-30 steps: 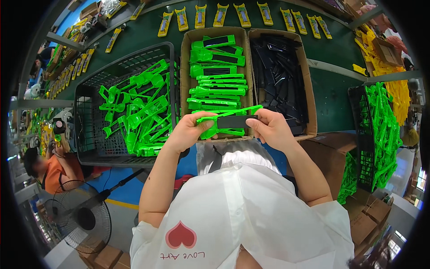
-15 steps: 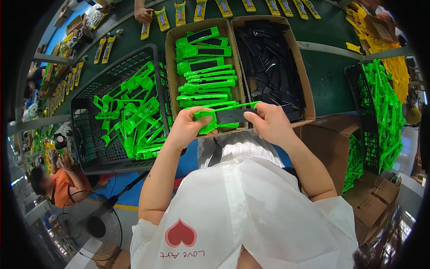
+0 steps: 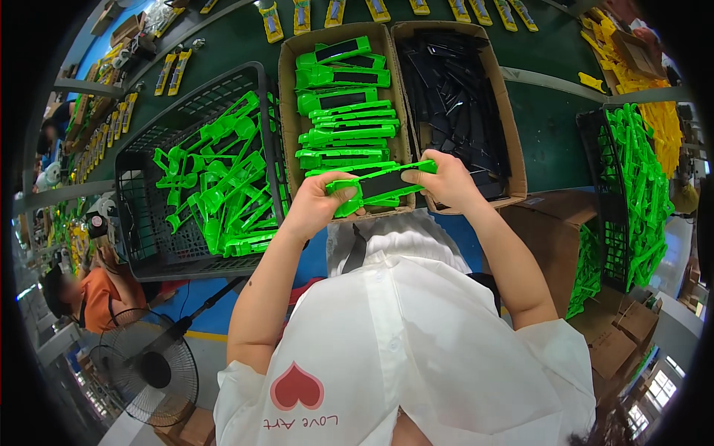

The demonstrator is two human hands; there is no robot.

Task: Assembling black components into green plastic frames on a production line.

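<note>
Between my two hands is a bright green plastic housing (image 3: 349, 201) with a flat black panel (image 3: 381, 184) lying in its long recess. My left hand (image 3: 320, 202) is closed round the wide end of the housing, thumb on top. At the narrow end, my right hand (image 3: 446, 181) pinches the housing, its thumb pressing on the black panel. Just beyond my hands stands a cardboard box (image 3: 285, 97) holding a stack of green housings fitted with black panels. Beside it, a second cardboard box (image 3: 513, 149) contains loose black panels (image 3: 454, 89).
To the left, a black plastic basket (image 3: 134, 260) holds loose green housings (image 3: 216, 178). Another black basket (image 3: 595, 141) of green parts stands at the right. Yellow pieces (image 3: 269, 22) line the green table's far side. A fan (image 3: 152, 368) and a seated person (image 3: 104, 297) are lower left.
The black panel now lies within the green housing's recess, where before it sat partly out at the right end. A co-worker's hand at the far edge has left the view.
</note>
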